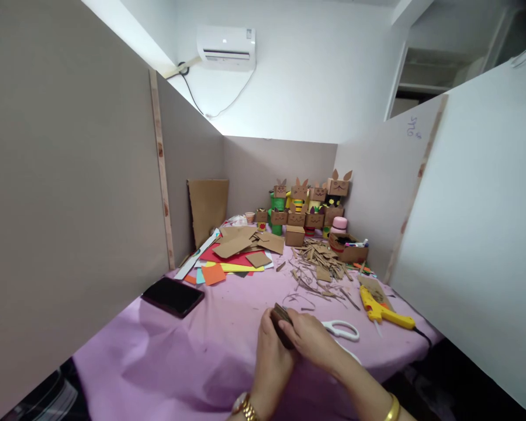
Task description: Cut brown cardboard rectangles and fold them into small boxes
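A small dark brown cardboard piece, seemingly a folded or stacked one, is held between both hands above the front of the pink cloth. My left hand, with a gold watch at its wrist, is closed around the piece from the left and below. From the right, my right hand presses its fingers on the upper face and edge of the same piece. White-handled scissors lie just right of my right hand, partly hidden by the arm.
A black phone lies at left. Coloured paper and cardboard sheets are behind it. Cardboard scraps lie centre-right, a yellow glue gun at right. Cardboard animal figures stand at the back between partitions.
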`<control>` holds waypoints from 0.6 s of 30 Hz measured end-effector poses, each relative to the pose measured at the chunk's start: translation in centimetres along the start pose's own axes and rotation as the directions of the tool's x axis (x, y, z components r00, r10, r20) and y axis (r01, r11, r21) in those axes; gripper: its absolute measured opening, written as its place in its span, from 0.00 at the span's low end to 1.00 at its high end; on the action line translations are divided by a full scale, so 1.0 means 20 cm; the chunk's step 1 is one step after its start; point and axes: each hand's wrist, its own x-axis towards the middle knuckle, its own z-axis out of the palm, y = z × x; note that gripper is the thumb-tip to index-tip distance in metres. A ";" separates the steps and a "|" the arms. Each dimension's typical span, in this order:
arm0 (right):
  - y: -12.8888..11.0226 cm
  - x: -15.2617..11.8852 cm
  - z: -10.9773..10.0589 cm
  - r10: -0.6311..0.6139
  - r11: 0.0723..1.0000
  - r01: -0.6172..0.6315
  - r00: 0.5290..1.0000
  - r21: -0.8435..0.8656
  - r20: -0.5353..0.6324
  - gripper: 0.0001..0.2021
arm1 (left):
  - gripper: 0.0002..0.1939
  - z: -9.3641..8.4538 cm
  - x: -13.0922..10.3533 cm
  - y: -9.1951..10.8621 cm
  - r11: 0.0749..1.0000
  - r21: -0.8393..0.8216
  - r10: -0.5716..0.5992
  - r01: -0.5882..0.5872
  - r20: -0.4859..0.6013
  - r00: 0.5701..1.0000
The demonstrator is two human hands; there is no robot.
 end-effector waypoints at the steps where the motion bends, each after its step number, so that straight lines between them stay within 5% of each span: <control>1: 0.00 0.00 0.00 0.000 1.000 0.000 1.000 -0.003 0.002 0.16 | 0.15 0.00 0.00 0.00 1.000 -0.006 -0.003 0.003 -0.002 1.000; 18: -0.01 0.00 0.01 0.016 1.000 -0.016 1.000 -0.026 -0.014 0.15 | 0.14 0.00 0.01 0.01 0.994 -0.079 -0.077 0.077 0.004 0.997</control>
